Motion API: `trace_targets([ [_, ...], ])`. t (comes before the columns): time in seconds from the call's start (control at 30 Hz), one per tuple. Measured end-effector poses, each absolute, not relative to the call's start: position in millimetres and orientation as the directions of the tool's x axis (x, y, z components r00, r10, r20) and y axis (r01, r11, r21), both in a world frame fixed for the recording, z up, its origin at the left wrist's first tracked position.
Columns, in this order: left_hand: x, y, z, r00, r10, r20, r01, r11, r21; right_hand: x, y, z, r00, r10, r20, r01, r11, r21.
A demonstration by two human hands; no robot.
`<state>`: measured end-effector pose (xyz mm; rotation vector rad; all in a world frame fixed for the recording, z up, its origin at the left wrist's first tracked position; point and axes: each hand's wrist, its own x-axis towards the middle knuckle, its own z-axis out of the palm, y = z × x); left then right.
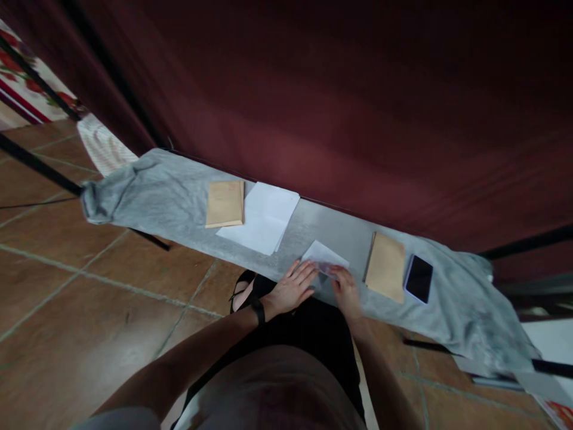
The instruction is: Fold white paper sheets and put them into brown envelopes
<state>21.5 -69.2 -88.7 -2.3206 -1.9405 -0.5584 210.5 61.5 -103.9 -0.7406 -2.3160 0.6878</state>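
A small folded sheet of white paper (326, 254) lies near the front edge of the grey cloth-covered bench. My left hand (293, 288), with a dark band at its wrist, rests at the paper's left side, its fingers stretched out flat. At the right side of the same sheet is my right hand (345, 291), fingers bent and closed on its near edge. Larger white sheets (260, 218) lie to the left, partly under a stack of brown envelopes (224, 204).
Right of my hands lie a second stack of brown envelopes (385, 267) and a phone (419, 278) with a dark screen. A dark red curtain (313, 107) hangs right behind the bench (165, 191). Black metal bars (40, 162) stand at both ends, above a tiled floor (102, 286).
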Motion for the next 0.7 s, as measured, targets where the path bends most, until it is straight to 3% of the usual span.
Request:
trace_targets([
  [0.37,49.4,-27.3,-102.0,-0.038,0.982,0.184,0.971,-0.007,0.240,220.8,50.3,-110.4,-0.687,0.652,0.322,0.424,0.719,-0.550],
  [0.7,30.8,-8.7,-100.7,-0.134,0.983,0.123,0.975,0.109,0.193,189.5,42.5,-129.7,-0.608,0.682,0.407,0.672,0.715,-0.194],
])
